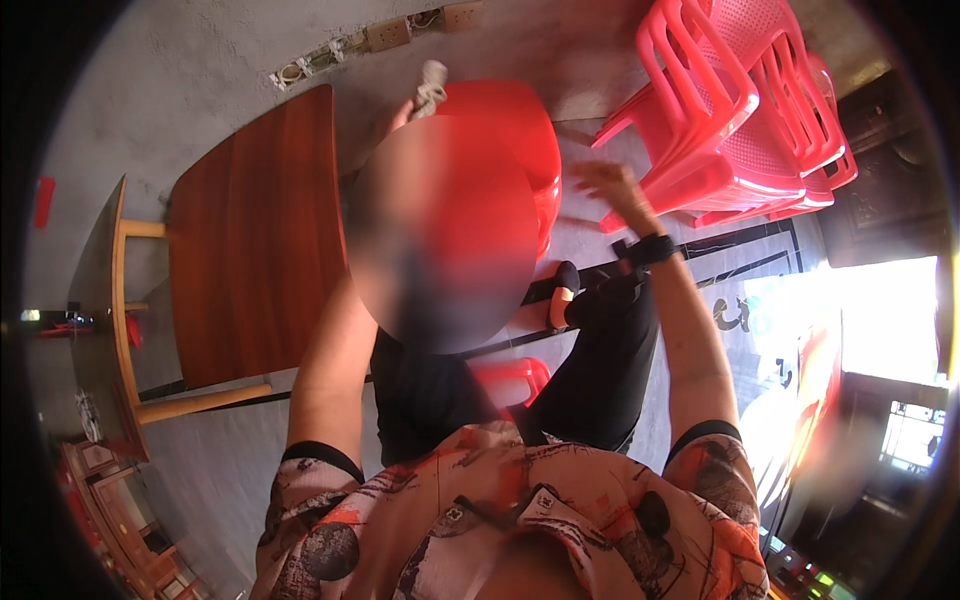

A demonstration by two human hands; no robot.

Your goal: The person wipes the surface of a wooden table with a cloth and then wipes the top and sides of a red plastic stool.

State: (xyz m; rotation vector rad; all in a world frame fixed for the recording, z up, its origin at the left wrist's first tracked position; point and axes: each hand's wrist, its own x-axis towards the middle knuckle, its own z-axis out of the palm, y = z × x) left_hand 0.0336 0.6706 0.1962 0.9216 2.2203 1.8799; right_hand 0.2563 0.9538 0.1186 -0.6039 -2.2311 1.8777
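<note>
Ahead of me, my left hand (403,115) is raised near the wall, mostly hidden by a blurred oval patch that also covers the forearm. It grips a twisted greyish-beige bundle (430,88), cloth or cord; I cannot tell which. The bundle is beside the upper left edge of a glossy red plastic seat (510,105), partly hidden by the same patch. Right of that seat, my right hand (606,184) hangs in the air, somewhat blurred, with fingers apart and nothing visible in it. A black band is around the right wrist.
Pink plastic armchairs (739,127) are stacked at the right. A brown wooden tabletop (255,240) stands on the left, with another wood-edged table (118,300) beyond. Uncovered socket boxes (322,64) line the grey wall. Between my legs shows a red plastic seat (536,379).
</note>
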